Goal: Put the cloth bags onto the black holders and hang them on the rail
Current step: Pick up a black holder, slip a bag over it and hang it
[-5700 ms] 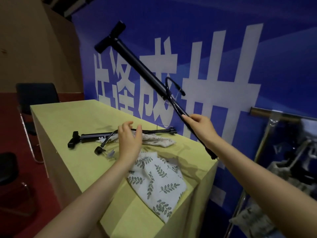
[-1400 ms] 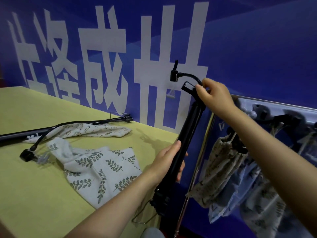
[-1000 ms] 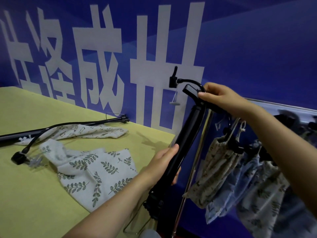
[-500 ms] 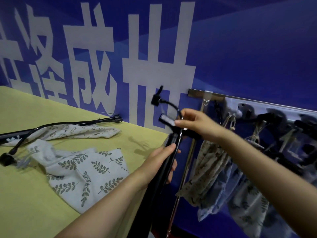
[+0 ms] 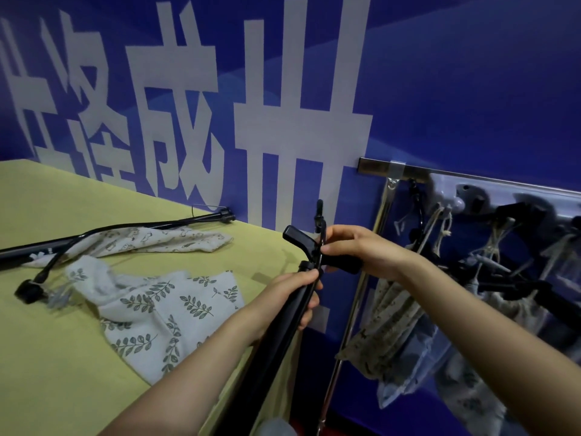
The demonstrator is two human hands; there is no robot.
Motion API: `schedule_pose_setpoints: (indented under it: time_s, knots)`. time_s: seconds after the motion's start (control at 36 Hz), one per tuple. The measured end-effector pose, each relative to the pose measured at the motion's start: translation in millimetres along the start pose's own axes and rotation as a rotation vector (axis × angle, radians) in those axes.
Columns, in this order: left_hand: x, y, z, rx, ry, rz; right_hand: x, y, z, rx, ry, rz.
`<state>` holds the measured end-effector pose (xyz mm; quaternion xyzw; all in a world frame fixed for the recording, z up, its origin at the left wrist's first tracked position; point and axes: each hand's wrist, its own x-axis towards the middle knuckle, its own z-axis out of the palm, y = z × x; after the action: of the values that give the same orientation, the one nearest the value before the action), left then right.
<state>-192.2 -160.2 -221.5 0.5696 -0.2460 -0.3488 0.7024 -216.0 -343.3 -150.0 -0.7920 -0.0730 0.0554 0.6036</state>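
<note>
1. Just off the table (image 5: 56,357) edge, the left hand (image 5: 295,292) wraps the black holder (image 5: 276,338) shaft.
2. Right hand (image 5: 355,250) grips its handle.
3. Leaf-print cloth bag (image 5: 163,316) lies at 9 o'clock.
4. Rail (image 5: 390,169) at 2 o'clock with hung bags (image 5: 386,322).

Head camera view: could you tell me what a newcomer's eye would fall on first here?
Most striking is the blue wall with its huge white characters. In front of it, the left hand and right hand both grip a black holder at centre. A leaf-print cloth bag lies on the yellow table at left, and more bags hang from the rail at right.
</note>
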Motion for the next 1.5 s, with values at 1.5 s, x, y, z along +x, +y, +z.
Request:
schedule_pose_setpoints:
  time_s: [1.5]
  knots:
    - [11,18,1,-0.299,0.558,0.274,-11,35,60,-0.096,0.445,0.084]
